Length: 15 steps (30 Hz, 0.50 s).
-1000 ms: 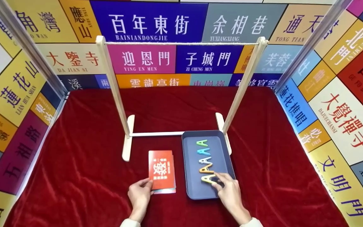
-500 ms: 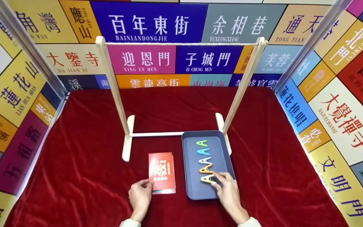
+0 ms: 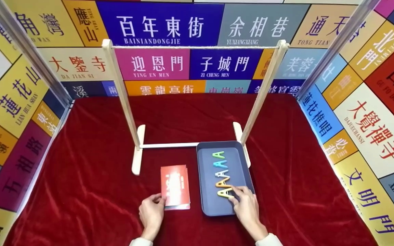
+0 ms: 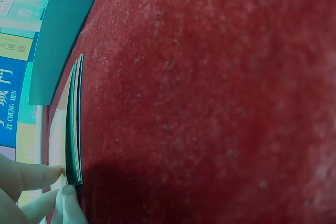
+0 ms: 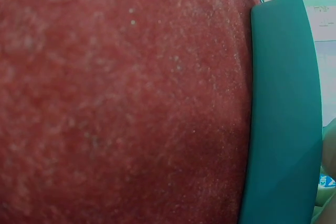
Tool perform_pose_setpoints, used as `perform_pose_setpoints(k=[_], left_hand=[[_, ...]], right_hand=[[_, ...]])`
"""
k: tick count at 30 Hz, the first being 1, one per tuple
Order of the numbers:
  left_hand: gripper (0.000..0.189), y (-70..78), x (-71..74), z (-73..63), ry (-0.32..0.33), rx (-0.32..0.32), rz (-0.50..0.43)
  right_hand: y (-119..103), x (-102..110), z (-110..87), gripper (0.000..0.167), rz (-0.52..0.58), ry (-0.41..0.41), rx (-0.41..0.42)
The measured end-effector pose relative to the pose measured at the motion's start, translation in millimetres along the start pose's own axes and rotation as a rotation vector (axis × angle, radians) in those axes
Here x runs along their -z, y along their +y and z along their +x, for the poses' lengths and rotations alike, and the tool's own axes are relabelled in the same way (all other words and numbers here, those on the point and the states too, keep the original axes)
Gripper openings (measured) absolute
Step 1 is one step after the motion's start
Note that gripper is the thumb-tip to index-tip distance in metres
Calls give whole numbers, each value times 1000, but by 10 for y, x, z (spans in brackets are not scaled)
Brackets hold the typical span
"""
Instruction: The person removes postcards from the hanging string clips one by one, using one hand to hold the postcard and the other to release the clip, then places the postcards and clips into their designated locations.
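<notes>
In the head view a small stack of cards lies on the red cloth, topped by a red card [image 3: 175,186] with pale characters and a bright glare. My left hand [image 3: 151,212] pinches that card at its lower left edge. The left wrist view shows the top card [image 4: 59,129] bowed up, apart from the cards beneath. My right hand [image 3: 246,206] has thumb and fingertips around the legs of a yellow clothespin [image 3: 223,192] in the dark tray [image 3: 214,210]. Beyond it lie orange [image 3: 221,183], white [image 3: 221,173], blue [image 3: 219,164] and green [image 3: 218,155] clothespins in a column.
A wooden stand [image 3: 124,95] rises behind the cards, with a string [image 3: 193,47] stretched between its two posts. The tray's far end covers part of the stand's lower bar [image 3: 169,145]. Printed panels [image 3: 159,24] enclose the cloth-covered table [image 3: 91,177].
The top red card has bowed under my left hand; its far edge has drawn slightly nearer and a glare has spread across it. My right hand has stayed nearly still at the yellow clothespin.
</notes>
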<state>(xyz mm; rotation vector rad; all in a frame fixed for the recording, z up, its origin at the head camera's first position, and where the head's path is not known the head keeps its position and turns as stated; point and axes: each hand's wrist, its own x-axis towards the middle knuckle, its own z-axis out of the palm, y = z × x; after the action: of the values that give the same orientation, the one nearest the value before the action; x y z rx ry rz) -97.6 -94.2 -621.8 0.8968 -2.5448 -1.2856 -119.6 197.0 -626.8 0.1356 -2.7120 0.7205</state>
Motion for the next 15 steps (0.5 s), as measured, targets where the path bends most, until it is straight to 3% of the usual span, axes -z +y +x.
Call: perform_pose_setpoints(k=[10,15], left_hand=[[17,0,4,-19,-6,-9,-2],[19,6,12,-26,-13,-39,-8]], right_hand=[[3,16,-9,41,6,-56,-46],[-3,13,-7,42,10,-46,-52]])
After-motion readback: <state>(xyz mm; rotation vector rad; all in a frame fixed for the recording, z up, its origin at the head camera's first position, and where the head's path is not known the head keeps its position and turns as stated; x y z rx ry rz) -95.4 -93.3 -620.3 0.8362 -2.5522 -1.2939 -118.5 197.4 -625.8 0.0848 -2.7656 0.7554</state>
